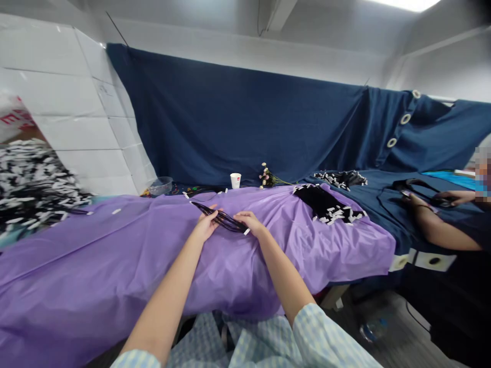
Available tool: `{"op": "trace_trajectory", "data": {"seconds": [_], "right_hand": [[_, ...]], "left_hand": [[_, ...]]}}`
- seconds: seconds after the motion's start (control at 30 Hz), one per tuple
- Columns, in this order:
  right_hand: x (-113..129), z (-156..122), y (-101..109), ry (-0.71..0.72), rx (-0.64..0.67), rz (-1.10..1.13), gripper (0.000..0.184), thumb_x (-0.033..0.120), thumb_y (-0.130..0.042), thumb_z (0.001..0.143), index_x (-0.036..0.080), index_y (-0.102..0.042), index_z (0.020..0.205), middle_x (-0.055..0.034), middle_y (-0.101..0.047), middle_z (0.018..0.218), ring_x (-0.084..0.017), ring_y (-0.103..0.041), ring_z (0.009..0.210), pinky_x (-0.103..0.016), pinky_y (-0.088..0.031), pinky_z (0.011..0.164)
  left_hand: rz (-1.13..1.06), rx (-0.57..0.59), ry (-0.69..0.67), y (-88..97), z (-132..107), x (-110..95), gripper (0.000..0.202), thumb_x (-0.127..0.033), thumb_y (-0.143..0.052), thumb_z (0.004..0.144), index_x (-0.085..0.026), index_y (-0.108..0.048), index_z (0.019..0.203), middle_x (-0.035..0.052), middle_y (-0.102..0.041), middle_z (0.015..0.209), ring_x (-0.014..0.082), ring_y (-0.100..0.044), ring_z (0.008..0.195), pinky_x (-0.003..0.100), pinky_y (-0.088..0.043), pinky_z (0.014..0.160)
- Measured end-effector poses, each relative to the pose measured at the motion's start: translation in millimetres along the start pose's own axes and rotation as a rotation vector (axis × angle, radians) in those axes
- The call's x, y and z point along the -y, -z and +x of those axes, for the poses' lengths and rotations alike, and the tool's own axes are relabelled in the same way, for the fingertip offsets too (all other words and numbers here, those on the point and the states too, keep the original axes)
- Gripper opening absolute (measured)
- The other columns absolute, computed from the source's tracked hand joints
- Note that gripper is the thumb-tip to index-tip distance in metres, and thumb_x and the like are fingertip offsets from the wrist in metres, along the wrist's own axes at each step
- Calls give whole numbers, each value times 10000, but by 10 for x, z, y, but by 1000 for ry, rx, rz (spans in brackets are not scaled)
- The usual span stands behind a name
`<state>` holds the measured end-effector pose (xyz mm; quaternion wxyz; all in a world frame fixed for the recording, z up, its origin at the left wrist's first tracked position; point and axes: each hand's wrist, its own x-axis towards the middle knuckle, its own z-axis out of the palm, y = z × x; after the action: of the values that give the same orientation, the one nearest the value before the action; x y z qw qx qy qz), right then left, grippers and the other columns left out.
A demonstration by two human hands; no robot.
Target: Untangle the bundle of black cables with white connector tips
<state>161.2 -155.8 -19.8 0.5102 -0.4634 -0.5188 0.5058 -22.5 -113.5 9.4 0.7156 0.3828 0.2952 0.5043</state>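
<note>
A bundle of thin black cords with white end pieces (227,222) is stretched between my two hands, just above the purple cloth (153,245). My left hand (207,225) is closed around the bundle's left half, thumb on top. Its pointed far end sticks out up and to the left. At the other end, my right hand (250,223) pinches the cords, and a white tip shows beneath the fingers. A neat flat pile of similar black cords (320,202) lies to the right on the cloth. Behind the bundle rests a loose black cord (203,193) with white ends.
A large heap of cords (34,184) fills the left side beside white boxes (76,102). Along the back stand a paper cup (235,180), flowers (268,176) and a clear plastic container (160,185). Another cord pile (341,179) lies back right. Another person's arm (433,225) reaches toward black headgear (416,188).
</note>
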Motion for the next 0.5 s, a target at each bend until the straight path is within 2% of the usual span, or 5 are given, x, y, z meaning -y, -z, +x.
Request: {"op": "trace_trajectory", "data": {"seconds": [0.17, 0.3, 0.5], "right_hand": [[6, 7, 3, 3, 62, -46, 233, 336, -577, 921, 107, -611, 956, -17, -622, 858, -103, -601, 713, -256, -529, 649], [-7, 24, -10, 17, 100, -80, 220, 324, -581, 920, 106, -610, 934, -7, -613, 822, -90, -585, 674, -239, -519, 621], [-19, 35, -22, 31, 103, -78, 214, 319, -581, 920, 108, -608, 945, -7, -610, 824, -88, -581, 671, -236, -516, 616]], "left_hand": [[89, 35, 10, 6, -2, 26, 371, -44, -612, 819, -152, -557, 1170, 58, -706, 875, 147, -694, 727, 247, -571, 658], [183, 116, 74, 0, -36, 43, 366, -90, -697, 770, -125, -602, 1121, 68, -705, 860, 169, -690, 715, 270, -572, 633], [259, 171, 142, -26, -56, 98, 164, -199, -620, 876, -118, -634, 1017, 34, -676, 852, 123, -653, 722, 277, -566, 672]]}}
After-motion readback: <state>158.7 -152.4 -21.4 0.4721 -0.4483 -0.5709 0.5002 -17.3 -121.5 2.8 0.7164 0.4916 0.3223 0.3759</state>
